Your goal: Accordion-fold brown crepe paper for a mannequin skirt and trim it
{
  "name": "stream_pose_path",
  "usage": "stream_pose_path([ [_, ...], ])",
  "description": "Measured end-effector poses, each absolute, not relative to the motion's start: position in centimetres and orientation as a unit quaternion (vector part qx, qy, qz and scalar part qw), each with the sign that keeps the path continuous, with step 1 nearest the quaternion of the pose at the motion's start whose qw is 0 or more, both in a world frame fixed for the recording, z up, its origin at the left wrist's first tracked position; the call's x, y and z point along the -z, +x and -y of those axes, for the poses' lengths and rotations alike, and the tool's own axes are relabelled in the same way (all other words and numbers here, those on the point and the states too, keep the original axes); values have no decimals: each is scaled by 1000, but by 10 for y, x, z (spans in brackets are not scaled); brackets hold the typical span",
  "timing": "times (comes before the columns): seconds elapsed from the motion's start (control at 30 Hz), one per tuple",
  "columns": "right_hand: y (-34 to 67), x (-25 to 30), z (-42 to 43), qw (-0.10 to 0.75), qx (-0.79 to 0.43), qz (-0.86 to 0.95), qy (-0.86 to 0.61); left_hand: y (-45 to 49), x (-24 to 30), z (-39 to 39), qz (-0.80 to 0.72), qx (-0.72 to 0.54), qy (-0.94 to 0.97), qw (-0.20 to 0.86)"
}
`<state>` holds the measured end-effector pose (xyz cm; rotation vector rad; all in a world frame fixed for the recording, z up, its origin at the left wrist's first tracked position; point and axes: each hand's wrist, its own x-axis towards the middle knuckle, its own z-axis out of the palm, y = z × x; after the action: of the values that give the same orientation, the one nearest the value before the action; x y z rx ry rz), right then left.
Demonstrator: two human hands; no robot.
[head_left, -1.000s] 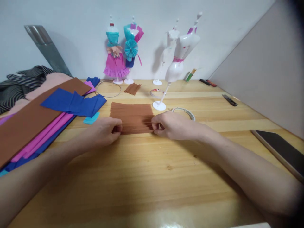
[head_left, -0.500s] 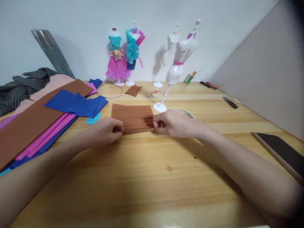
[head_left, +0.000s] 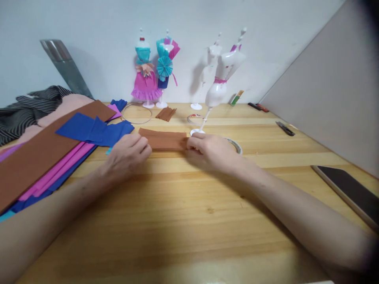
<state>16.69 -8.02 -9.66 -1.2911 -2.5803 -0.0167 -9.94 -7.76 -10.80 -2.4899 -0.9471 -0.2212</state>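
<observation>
A brown piece of crepe paper [head_left: 166,141] stretches between my two hands, its near edge folded over toward the back. My left hand [head_left: 128,156] is closed on its left end, and my right hand [head_left: 209,150] pinches the right end, with the fingertips partly hidden. Just behind my right hand stands a white mini mannequin [head_left: 217,94] with a pink band at its waist. A roll of tape [head_left: 237,146] lies partly covered by that hand. Behind the paper is a smaller pleated brown piece [head_left: 166,114].
Folded blue crepe paper [head_left: 89,128] and a long brown strip [head_left: 38,157] lie at the left. Two dressed mannequins [head_left: 145,85] and another bare one [head_left: 213,51] stand along the wall. Thread snips [head_left: 285,128] and a phone [head_left: 349,189] lie at the right.
The near part of the brown paper has been folded up and away from me, so it now looks narrower. Both hands have moved slightly farther back with it.
</observation>
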Motion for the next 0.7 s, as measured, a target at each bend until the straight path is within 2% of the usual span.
stream_pose_path([
  [0.13,166,107,78,72,-79,902,-418,-95,118,77,319,26,-927,196],
  [0.4,167,103,79,56,-155,889,-426,-93,114,84,409,70,-910,17],
  [0.7,167,98,85,41,-169,878,-447,-92,106,91,396,28,-918,-4],
])
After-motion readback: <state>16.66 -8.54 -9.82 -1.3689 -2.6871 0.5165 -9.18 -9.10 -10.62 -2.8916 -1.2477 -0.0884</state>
